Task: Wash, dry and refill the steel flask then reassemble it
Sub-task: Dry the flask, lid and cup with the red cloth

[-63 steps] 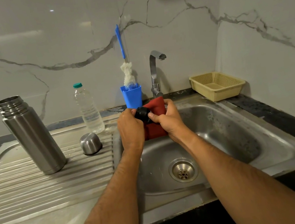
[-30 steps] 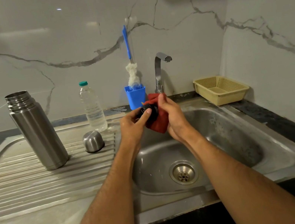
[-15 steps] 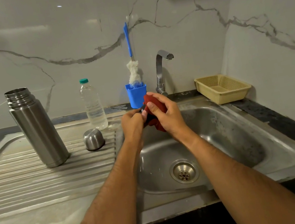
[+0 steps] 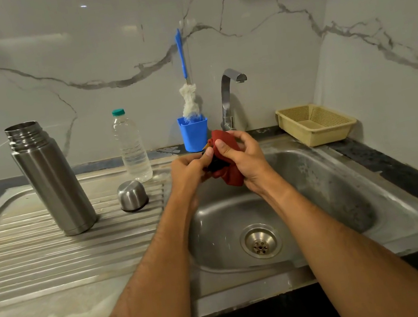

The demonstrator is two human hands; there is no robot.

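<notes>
both hands around cloth-wrapped black stopper

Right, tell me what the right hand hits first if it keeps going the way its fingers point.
The right hand points left, curled round the red cloth. It would probably meet the left hand first, already touching it around the black stopper; depth is unclear.

kitchen | steel sink | tap | marble wall
</notes>
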